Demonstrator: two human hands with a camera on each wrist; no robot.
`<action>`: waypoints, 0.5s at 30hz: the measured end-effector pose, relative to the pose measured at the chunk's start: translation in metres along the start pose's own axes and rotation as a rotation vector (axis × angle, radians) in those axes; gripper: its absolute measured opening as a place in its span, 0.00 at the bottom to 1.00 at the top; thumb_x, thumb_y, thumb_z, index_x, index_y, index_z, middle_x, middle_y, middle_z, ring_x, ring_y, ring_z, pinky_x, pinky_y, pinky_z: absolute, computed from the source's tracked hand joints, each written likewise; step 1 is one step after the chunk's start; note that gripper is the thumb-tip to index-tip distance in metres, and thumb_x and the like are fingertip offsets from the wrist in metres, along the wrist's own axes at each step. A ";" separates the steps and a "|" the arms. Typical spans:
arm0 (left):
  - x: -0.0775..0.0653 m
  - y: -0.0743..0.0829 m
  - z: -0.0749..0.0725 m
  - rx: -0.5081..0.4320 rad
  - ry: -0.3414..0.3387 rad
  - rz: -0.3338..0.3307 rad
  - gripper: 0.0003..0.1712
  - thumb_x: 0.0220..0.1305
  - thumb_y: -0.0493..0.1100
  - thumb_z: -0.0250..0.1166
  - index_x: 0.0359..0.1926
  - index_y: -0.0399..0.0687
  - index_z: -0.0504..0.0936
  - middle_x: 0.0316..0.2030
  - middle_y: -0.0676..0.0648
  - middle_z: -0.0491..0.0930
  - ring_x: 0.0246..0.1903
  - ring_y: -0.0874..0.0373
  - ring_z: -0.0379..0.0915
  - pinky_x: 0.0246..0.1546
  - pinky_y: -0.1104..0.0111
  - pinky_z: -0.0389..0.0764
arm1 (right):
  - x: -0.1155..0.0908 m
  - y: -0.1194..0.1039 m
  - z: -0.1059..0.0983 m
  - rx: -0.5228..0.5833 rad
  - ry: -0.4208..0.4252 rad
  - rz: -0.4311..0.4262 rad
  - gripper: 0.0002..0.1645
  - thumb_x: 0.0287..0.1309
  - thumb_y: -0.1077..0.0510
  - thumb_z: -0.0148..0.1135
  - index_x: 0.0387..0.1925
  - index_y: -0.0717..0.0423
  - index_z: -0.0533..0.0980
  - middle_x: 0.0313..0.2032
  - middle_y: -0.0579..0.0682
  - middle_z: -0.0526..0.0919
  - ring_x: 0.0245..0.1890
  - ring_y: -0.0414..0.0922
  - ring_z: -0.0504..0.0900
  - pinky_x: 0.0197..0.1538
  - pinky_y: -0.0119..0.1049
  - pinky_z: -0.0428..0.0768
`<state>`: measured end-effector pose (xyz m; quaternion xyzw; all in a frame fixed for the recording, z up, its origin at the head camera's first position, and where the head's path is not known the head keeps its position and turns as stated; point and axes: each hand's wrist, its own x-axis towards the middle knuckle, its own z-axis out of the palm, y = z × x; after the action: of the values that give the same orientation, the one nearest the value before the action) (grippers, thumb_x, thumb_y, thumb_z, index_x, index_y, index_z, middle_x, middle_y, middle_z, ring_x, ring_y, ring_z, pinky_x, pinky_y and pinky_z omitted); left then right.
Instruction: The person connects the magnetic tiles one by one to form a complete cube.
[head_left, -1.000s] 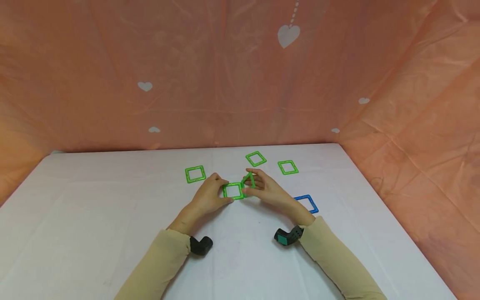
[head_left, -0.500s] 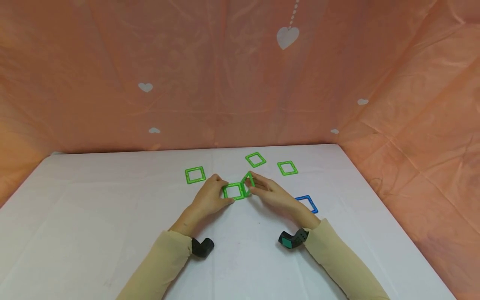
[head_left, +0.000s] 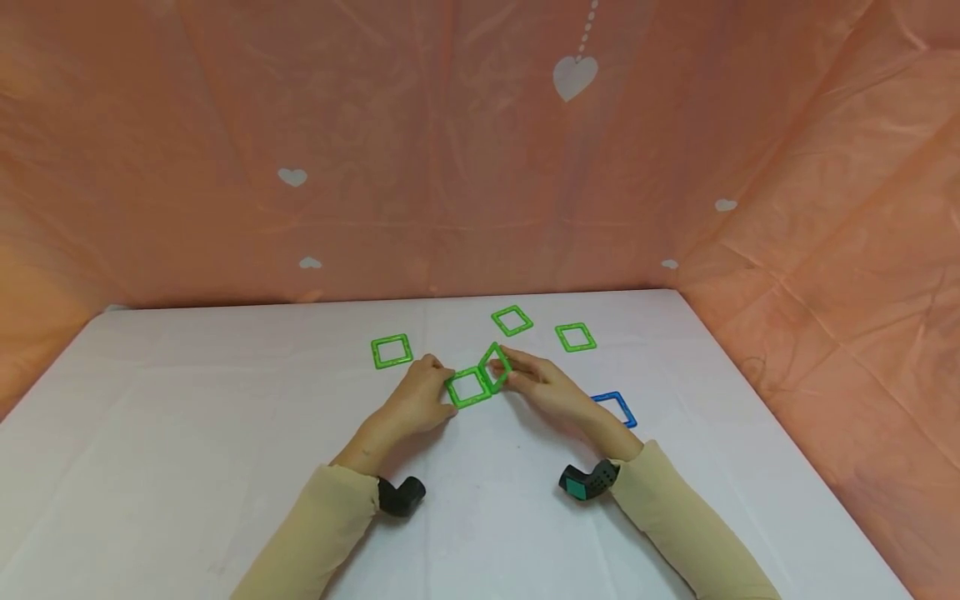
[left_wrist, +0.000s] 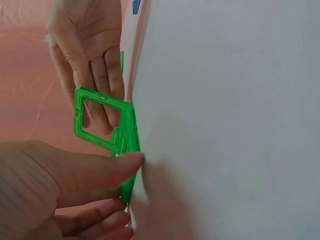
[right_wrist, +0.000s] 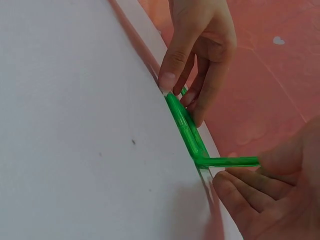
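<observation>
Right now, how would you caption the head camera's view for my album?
Edge to edge: left hand holds one green frame, right hand a second green frame, tilted up.

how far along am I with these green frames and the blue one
Looks done: the flatter green frame and the raised green frame meet along an edge. In hand: the left hand holds the flatter one; the right hand is at the raised one, perhaps steadying it. Probably left: the near-left loose frame, far-middle loose frame, far-right loose frame and blue frame, all lying apart.
</observation>
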<state>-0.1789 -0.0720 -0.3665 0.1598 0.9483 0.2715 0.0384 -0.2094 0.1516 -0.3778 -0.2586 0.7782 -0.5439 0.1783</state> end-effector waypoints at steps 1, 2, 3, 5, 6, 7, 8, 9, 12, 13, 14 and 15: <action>0.000 -0.001 0.000 0.007 -0.001 0.009 0.30 0.52 0.34 0.71 0.55 0.24 0.75 0.47 0.35 0.72 0.49 0.43 0.68 0.53 0.56 0.71 | 0.000 0.000 0.000 0.003 -0.001 0.008 0.31 0.72 0.65 0.43 0.72 0.67 0.50 0.65 0.65 0.67 0.65 0.57 0.68 0.68 0.50 0.62; 0.000 -0.001 -0.001 0.007 -0.001 0.014 0.29 0.52 0.33 0.71 0.55 0.24 0.75 0.47 0.35 0.72 0.49 0.43 0.68 0.53 0.55 0.71 | 0.000 0.000 0.000 0.009 -0.003 0.012 0.31 0.72 0.65 0.43 0.72 0.66 0.50 0.65 0.64 0.67 0.65 0.57 0.68 0.68 0.50 0.62; -0.001 -0.001 -0.001 -0.001 -0.003 0.012 0.29 0.52 0.33 0.70 0.55 0.24 0.75 0.47 0.35 0.72 0.50 0.43 0.68 0.54 0.55 0.71 | 0.000 0.001 0.000 0.018 -0.006 0.014 0.31 0.72 0.65 0.43 0.72 0.65 0.51 0.65 0.64 0.68 0.65 0.57 0.69 0.68 0.50 0.63; -0.001 -0.001 -0.002 -0.011 -0.001 0.013 0.28 0.52 0.32 0.70 0.55 0.24 0.75 0.47 0.35 0.73 0.50 0.43 0.68 0.54 0.55 0.71 | 0.001 0.002 -0.001 0.026 -0.013 -0.003 0.31 0.72 0.65 0.43 0.72 0.66 0.51 0.65 0.65 0.68 0.64 0.58 0.69 0.67 0.49 0.65; -0.001 -0.001 -0.002 -0.016 0.005 0.013 0.27 0.52 0.32 0.70 0.54 0.25 0.76 0.46 0.35 0.73 0.50 0.43 0.68 0.54 0.55 0.71 | 0.002 0.003 -0.001 0.034 -0.016 -0.010 0.31 0.72 0.65 0.43 0.72 0.66 0.51 0.64 0.66 0.68 0.64 0.58 0.69 0.66 0.48 0.66; -0.002 -0.002 -0.002 -0.022 0.011 0.009 0.27 0.52 0.32 0.69 0.54 0.26 0.76 0.45 0.36 0.73 0.49 0.43 0.68 0.54 0.55 0.71 | 0.002 0.003 -0.001 0.041 -0.018 -0.017 0.30 0.72 0.66 0.43 0.72 0.67 0.51 0.64 0.66 0.68 0.64 0.59 0.68 0.65 0.47 0.67; -0.002 -0.002 -0.002 -0.034 0.016 0.005 0.26 0.52 0.32 0.69 0.53 0.26 0.77 0.45 0.36 0.73 0.49 0.44 0.69 0.54 0.55 0.71 | 0.003 0.004 -0.001 0.049 -0.020 -0.025 0.30 0.72 0.66 0.42 0.71 0.67 0.51 0.64 0.67 0.68 0.64 0.60 0.68 0.65 0.47 0.68; -0.002 -0.002 -0.002 -0.040 0.022 0.001 0.26 0.53 0.32 0.69 0.53 0.26 0.77 0.44 0.37 0.73 0.48 0.44 0.69 0.53 0.55 0.71 | 0.003 0.004 -0.001 0.047 -0.018 -0.027 0.30 0.72 0.66 0.42 0.71 0.67 0.52 0.64 0.67 0.68 0.64 0.60 0.68 0.64 0.46 0.69; -0.003 -0.004 -0.002 -0.049 0.045 -0.005 0.24 0.52 0.32 0.70 0.52 0.28 0.78 0.41 0.39 0.74 0.45 0.47 0.70 0.51 0.56 0.72 | 0.003 0.003 -0.001 0.042 -0.005 -0.028 0.29 0.72 0.67 0.41 0.71 0.68 0.53 0.63 0.67 0.68 0.65 0.59 0.68 0.63 0.44 0.70; -0.003 -0.005 -0.001 -0.052 0.049 -0.008 0.24 0.52 0.33 0.70 0.51 0.28 0.79 0.41 0.39 0.74 0.44 0.47 0.70 0.51 0.56 0.73 | 0.003 0.002 0.000 0.038 0.003 -0.026 0.28 0.72 0.67 0.41 0.71 0.68 0.53 0.63 0.67 0.69 0.64 0.60 0.68 0.63 0.44 0.71; -0.003 -0.005 -0.002 -0.053 0.054 -0.008 0.24 0.52 0.33 0.71 0.51 0.29 0.79 0.40 0.40 0.74 0.43 0.48 0.70 0.50 0.56 0.73 | 0.004 0.001 0.000 0.034 0.014 -0.022 0.28 0.72 0.67 0.41 0.70 0.68 0.54 0.63 0.67 0.69 0.64 0.59 0.68 0.62 0.44 0.71; -0.003 -0.006 -0.001 -0.051 0.055 -0.011 0.24 0.52 0.33 0.71 0.51 0.29 0.79 0.40 0.40 0.75 0.43 0.49 0.70 0.50 0.56 0.73 | 0.004 0.000 0.001 0.023 0.025 -0.019 0.27 0.72 0.67 0.41 0.70 0.69 0.55 0.62 0.67 0.70 0.64 0.59 0.69 0.62 0.43 0.72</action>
<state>-0.1783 -0.0780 -0.3682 0.1460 0.9426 0.2999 0.0179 -0.2120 0.1490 -0.3783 -0.2570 0.7716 -0.5576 0.1662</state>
